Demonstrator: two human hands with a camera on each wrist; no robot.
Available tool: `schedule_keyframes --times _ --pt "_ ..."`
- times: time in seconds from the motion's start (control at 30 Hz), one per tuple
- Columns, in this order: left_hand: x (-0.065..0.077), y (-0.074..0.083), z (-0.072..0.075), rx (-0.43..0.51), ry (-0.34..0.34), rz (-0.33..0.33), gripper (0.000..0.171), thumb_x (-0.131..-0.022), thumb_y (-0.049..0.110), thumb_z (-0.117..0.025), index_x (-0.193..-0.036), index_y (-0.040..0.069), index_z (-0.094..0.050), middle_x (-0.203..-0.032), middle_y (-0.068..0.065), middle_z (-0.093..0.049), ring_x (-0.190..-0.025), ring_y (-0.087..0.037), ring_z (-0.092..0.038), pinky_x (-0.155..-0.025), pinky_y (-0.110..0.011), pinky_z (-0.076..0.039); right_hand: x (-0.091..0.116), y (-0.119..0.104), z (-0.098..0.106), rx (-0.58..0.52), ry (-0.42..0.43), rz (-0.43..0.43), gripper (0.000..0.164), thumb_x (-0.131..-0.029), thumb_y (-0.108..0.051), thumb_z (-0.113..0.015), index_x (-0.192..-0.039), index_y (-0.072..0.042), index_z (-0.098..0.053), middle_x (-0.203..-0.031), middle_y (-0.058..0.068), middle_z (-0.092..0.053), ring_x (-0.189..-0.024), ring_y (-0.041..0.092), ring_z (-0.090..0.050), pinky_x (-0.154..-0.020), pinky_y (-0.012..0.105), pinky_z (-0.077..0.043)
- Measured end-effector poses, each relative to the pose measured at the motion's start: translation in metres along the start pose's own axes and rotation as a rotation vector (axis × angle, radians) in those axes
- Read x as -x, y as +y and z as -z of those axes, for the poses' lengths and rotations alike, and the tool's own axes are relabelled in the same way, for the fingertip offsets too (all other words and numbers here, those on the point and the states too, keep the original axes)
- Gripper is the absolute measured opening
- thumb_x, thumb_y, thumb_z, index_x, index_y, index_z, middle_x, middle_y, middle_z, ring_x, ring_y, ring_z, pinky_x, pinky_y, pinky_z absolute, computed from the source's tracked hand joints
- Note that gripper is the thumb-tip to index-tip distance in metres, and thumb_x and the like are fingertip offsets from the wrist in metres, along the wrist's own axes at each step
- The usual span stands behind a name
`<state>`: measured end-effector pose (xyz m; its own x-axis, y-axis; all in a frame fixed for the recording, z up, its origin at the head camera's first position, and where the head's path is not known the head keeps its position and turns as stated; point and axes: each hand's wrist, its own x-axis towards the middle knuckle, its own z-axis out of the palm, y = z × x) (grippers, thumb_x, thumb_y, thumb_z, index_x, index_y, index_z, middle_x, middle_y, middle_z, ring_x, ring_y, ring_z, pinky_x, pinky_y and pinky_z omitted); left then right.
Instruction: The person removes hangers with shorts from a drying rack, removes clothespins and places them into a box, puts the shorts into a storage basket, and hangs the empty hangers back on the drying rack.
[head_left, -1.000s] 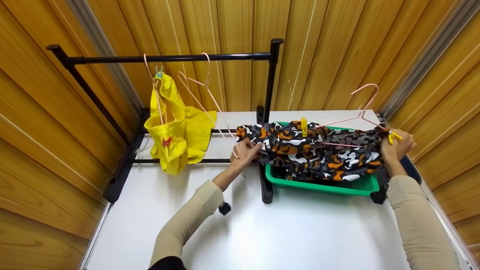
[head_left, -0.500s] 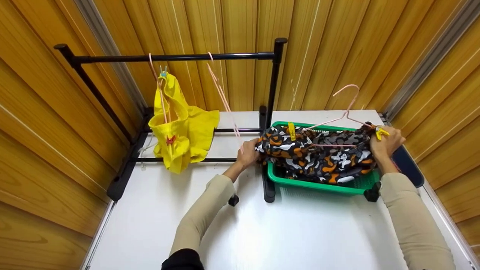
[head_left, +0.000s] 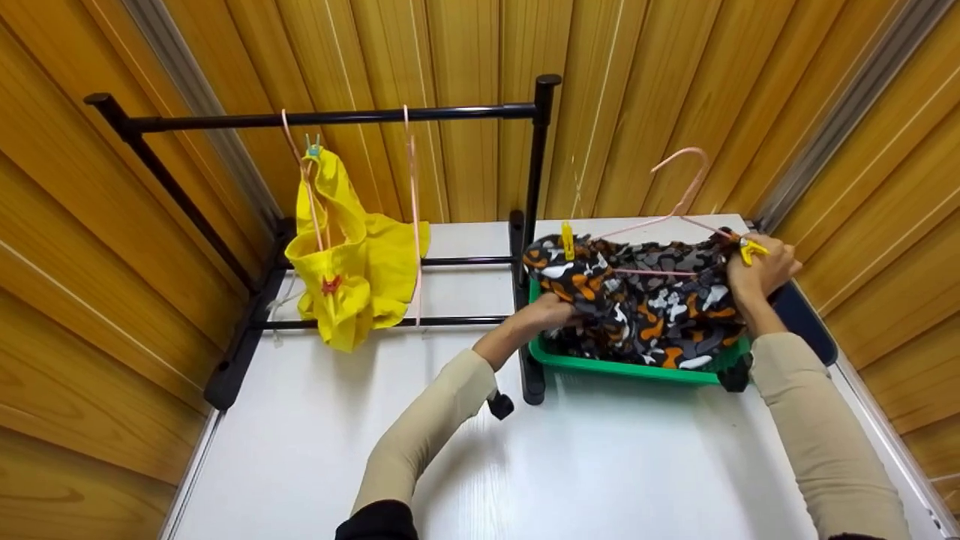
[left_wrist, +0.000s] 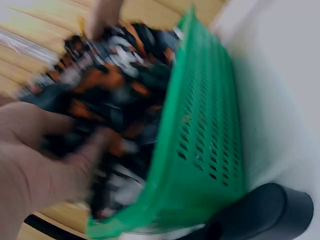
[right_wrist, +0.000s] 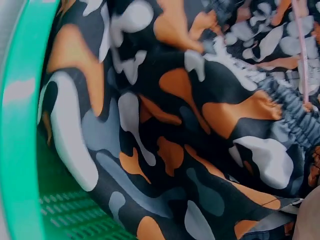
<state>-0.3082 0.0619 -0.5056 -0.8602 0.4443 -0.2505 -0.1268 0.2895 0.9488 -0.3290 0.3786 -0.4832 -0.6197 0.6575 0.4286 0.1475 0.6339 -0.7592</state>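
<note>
Camouflage pants in black, orange, grey and white, with a gathered elastic waist, hang from a pink hanger. They lie partly inside a green basket. A yellow clothespin clips the waist at the left, and another yellow clothespin is at the right end. My right hand grips that right end. At the lower left of the waist, my left hand holds the cloth, its fingertips hidden in the head view. The left wrist view is blurred and shows thumb and finger on either side of a fold.
A black rack stands at the left, bearing a yellow garment on a hanger with clothespins. A bare pink hanger hangs beside it. Behind my right hand is a dark blue container. Wood-patterned walls surround the white floor.
My left hand has moved right from the outer end of the pants to beneath their left part. The pants, hanger and right hand have shifted left. The bare hanger on the rack has swung round.
</note>
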Motion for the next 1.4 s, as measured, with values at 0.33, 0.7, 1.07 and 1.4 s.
schedule_keyframes --times 0.33,0.7,1.07,1.4 --pt "0.062 0.032 0.027 -1.149 0.571 -0.375 0.041 -0.095 0.033 -0.071 -0.126 0.008 -0.060 -0.114 -0.008 -0.070 -0.098 -0.024 -0.067 -0.072 -0.035 -0.056 0.015 0.002 -0.011 -0.032 -0.023 0.060 0.029 -0.087 -0.001 -0.048 -0.098 0.009 -0.073 -0.107 0.031 -0.071 -0.105 0.047 -0.051 -0.103 0.058 -0.025" --pt "0.002 -0.009 0.052 -1.333 0.444 -0.137 0.055 -0.100 0.018 -0.056 -0.149 -0.004 -0.043 -0.133 -0.016 -0.060 -0.118 -0.030 -0.060 -0.087 -0.043 -0.057 0.028 -0.026 -0.030 -0.063 -0.194 0.168 0.027 -0.083 0.005 -0.053 -0.101 0.007 -0.072 -0.109 0.032 -0.068 -0.107 0.049 -0.045 -0.107 0.061 -0.021" --pt "-0.010 -0.028 0.061 -1.461 0.361 -0.160 0.030 -0.103 0.011 -0.049 -0.131 0.001 -0.054 -0.114 -0.011 -0.069 -0.106 -0.025 -0.069 -0.083 -0.039 -0.059 0.030 -0.015 -0.022 -0.039 -0.743 0.323 0.043 -0.091 -0.001 -0.052 -0.134 0.005 -0.051 -0.132 0.036 -0.055 -0.116 0.052 -0.048 -0.107 0.065 -0.017" --pt "-0.004 -0.030 0.050 -1.445 0.472 -0.240 0.020 -0.102 0.011 -0.045 -0.119 0.005 -0.055 -0.103 -0.010 -0.068 -0.096 -0.025 -0.070 -0.071 -0.036 -0.060 0.022 0.016 -0.015 -0.160 -0.968 0.262 0.043 -0.102 -0.015 -0.062 -0.137 0.006 -0.048 -0.130 0.027 -0.055 -0.099 0.015 -0.058 -0.077 0.021 -0.047"
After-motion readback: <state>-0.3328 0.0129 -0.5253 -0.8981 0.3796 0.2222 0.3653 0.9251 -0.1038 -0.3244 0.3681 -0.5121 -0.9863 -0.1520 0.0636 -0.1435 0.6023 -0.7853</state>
